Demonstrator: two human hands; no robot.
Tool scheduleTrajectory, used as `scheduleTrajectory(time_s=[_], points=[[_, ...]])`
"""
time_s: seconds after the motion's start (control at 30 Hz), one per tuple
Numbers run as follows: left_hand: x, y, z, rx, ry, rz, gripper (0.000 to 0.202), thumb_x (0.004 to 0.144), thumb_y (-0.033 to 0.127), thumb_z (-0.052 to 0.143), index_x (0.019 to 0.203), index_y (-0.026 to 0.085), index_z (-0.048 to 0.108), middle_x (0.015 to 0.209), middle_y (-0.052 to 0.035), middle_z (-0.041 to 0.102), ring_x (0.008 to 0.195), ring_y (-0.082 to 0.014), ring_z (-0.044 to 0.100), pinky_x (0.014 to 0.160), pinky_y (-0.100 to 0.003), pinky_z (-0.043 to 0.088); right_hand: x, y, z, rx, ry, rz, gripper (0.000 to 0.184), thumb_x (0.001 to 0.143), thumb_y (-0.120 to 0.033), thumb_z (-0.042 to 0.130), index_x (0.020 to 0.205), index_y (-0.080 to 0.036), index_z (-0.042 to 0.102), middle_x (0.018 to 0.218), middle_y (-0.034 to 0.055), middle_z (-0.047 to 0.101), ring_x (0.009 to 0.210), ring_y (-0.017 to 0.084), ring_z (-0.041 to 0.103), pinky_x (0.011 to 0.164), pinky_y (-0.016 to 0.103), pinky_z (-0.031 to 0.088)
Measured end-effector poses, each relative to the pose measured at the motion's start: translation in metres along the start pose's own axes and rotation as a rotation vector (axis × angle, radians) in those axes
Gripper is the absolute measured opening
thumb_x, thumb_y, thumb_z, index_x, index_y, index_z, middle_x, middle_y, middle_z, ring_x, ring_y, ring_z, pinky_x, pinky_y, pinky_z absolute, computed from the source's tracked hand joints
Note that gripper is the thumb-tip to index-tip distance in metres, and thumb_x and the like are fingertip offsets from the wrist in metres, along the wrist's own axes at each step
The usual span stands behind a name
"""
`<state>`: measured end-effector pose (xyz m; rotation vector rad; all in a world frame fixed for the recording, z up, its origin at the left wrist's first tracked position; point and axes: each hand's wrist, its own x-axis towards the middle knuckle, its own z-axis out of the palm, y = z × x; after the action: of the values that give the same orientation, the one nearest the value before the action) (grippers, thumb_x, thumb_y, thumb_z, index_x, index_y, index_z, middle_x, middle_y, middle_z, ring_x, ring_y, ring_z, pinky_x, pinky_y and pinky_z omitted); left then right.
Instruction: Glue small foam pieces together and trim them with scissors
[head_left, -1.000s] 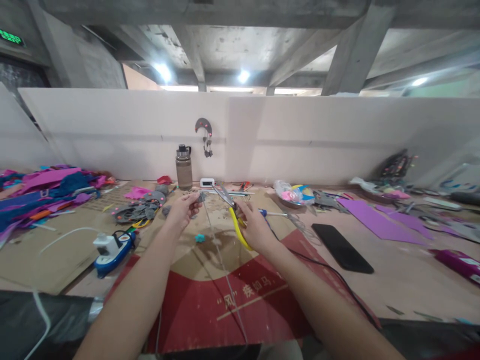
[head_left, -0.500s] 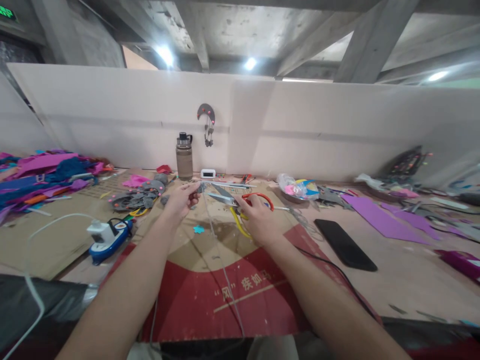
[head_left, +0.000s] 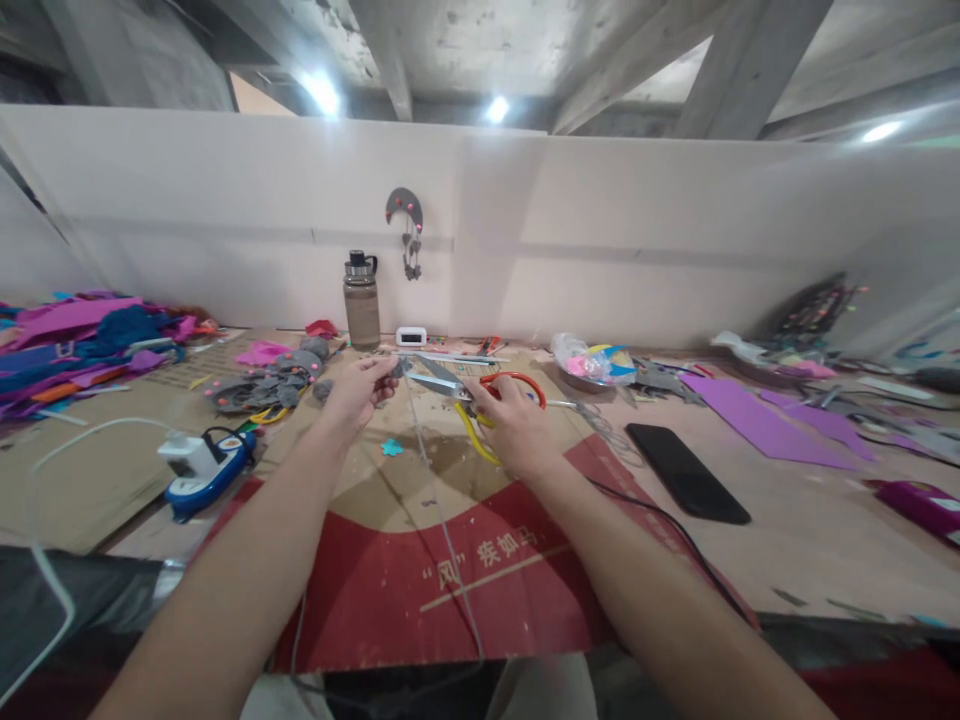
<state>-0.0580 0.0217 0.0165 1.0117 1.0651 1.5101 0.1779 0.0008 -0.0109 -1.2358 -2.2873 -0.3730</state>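
Between two hands (head_left: 358, 392) (head_left: 511, 428): one scissors (head_left: 442, 385), one thread (head_left: 444, 520)

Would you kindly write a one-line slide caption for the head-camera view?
Over printed cardboard, left hand pinches a small grey piece while right hand points red-and-yellow scissors at it.

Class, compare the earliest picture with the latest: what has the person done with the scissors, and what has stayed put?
The right hand has turned the scissors. The blades, which first slanted up, now lie flatter and point left at the left hand, and the red handle loop now shows. The left hand still pinches the small grey piece. The bottle and phone have not moved.
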Motion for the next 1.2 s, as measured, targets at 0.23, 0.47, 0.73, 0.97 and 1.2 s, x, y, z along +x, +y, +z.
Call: scheduleTrajectory(time_s=[0.23, 0.47, 0.73, 0.97, 1.2], points=[[-0.0011, -0.0005, 0.0013, 0.008, -0.034, 0.022, 0.023, 0.062, 0.028, 0.072, 0.072, 0.01, 0.063, 0.06, -0.0019, 0.058, 0.05, -0.0072, 0.052, 0.044, -0.017, 0.039, 0.0001, 0.0017, 0.0003, 0.007, -0.012, -0.007, 0.054, 0.08, -0.021, 0.049, 0.133, -0.025, 0.04, 0.105, 0.0116, 0.049, 0.088, 0.021, 0.047, 0.076, 0.03, 0.038], [-0.0013, -0.0025, 0.0028, 0.035, -0.094, -0.039, 0.017, 0.065, 0.025, 0.07, 0.069, 0.01, 0.062, 0.055, -0.0023, 0.057, 0.047, -0.0076, 0.052, 0.04, -0.017, 0.037, -0.0003, 0.0017, 0.0001, -0.017, -0.025, -0.008, 0.057, 0.079, -0.018, 0.049, 0.134, -0.027, 0.038, 0.105, 0.0111, 0.049, 0.087, 0.021, 0.047, 0.076, 0.03, 0.038], [-0.0008, -0.0015, 0.002, -0.035, -0.117, -0.091, 0.012, 0.069, 0.018, 0.066, 0.071, 0.009, 0.06, 0.057, -0.0013, 0.056, 0.046, -0.0057, 0.051, 0.038, -0.014, 0.037, -0.0033, -0.0013, 0.0017, -0.073, 0.013, -0.037, 0.054, 0.08, -0.023, 0.05, 0.133, -0.026, 0.041, 0.106, 0.0103, 0.051, 0.087, 0.021, 0.049, 0.071, 0.028, 0.038], [0.0012, -0.0025, 0.0003, -0.087, -0.104, -0.118, 0.007, 0.071, 0.014, 0.063, 0.071, 0.009, 0.059, 0.054, -0.0004, 0.055, 0.044, -0.0055, 0.05, 0.038, -0.013, 0.038, -0.0046, -0.0039, 0.0, -0.104, -0.023, -0.038, 0.053, 0.08, -0.023, 0.051, 0.132, -0.027, 0.042, 0.106, 0.0086, 0.055, 0.083, 0.019, 0.053, 0.065, 0.025, 0.036], [0.0056, -0.0078, -0.003, -0.114, -0.115, -0.141, 0.006, 0.074, 0.014, 0.06, 0.071, 0.008, 0.059, 0.056, -0.0019, 0.056, 0.044, -0.0054, 0.051, 0.038, -0.013, 0.04, -0.0046, -0.0037, 0.0066, -0.038, -0.076, -0.004, 0.048, 0.084, -0.024, 0.044, 0.132, -0.028, 0.042, 0.111, 0.0074, 0.056, 0.084, 0.017, 0.055, 0.07, 0.025, 0.038]])
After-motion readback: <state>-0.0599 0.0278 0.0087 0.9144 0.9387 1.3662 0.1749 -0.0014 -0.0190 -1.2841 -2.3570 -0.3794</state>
